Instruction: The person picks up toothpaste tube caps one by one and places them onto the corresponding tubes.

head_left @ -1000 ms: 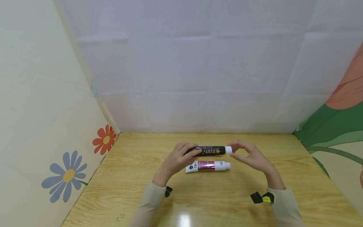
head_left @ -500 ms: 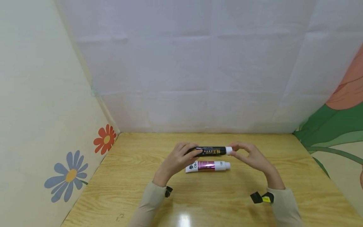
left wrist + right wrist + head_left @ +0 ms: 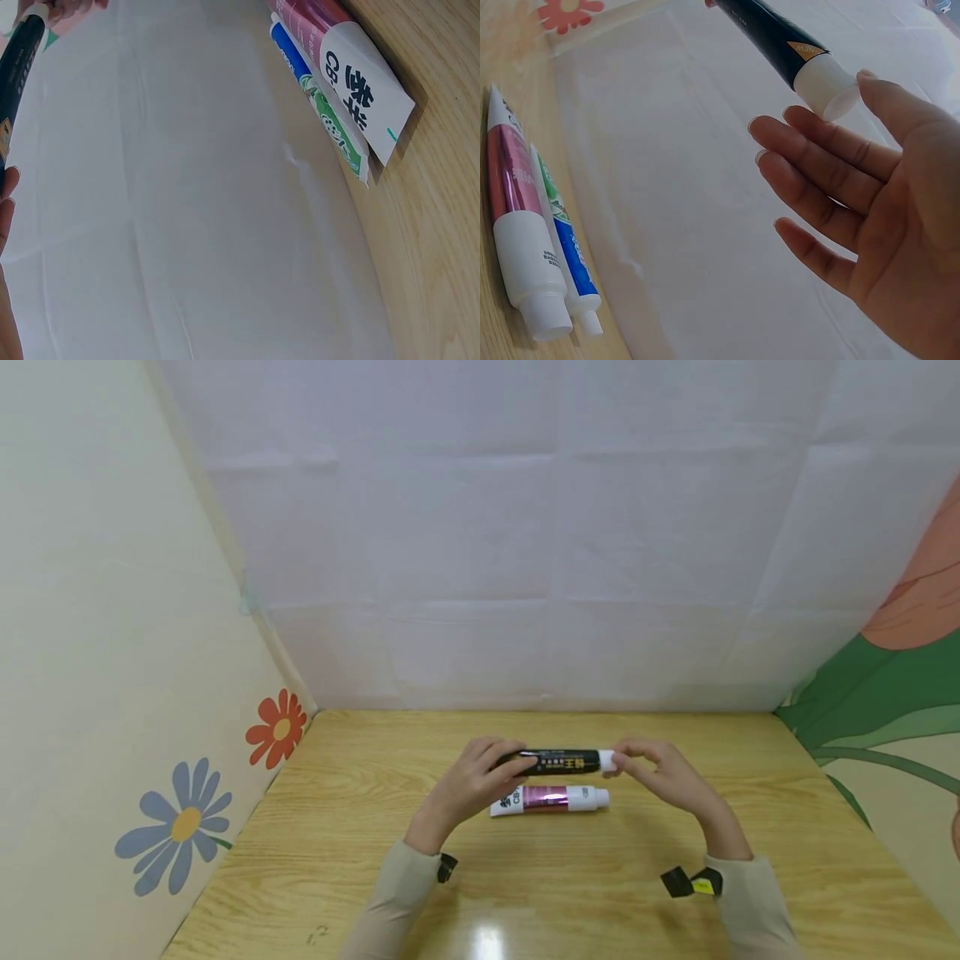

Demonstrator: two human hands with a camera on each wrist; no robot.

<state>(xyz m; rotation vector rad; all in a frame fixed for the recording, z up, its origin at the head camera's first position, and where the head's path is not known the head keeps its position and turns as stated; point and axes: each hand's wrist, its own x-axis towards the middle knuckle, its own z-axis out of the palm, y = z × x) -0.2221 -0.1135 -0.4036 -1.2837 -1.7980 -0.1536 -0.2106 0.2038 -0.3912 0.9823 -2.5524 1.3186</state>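
My left hand [image 3: 468, 781] grips the tail half of a black toothpaste tube [image 3: 558, 762], held level above the table. The tube's white cap [image 3: 827, 88] points to the right. At that cap, the thumb and forefinger of my right hand [image 3: 663, 772] pinch from either side, while its other fingers spread loosely in the right wrist view. Below the black tube a pink and white toothpaste tube [image 3: 551, 799] lies on the table, its cap also to the right. A slimmer green, blue and white tube [image 3: 564, 232] lies beside it, hidden in the head view.
The wooden table [image 3: 570, 885] runs back to a white sheet [image 3: 480, 568] hung upright behind. Side walls with painted flowers [image 3: 183, 824] stand to the left and right.
My right thumb and forefinger have closed further over the white cap. The black tube has shifted slightly right and its lettering has turned a little. The tubes on the table have not moved.
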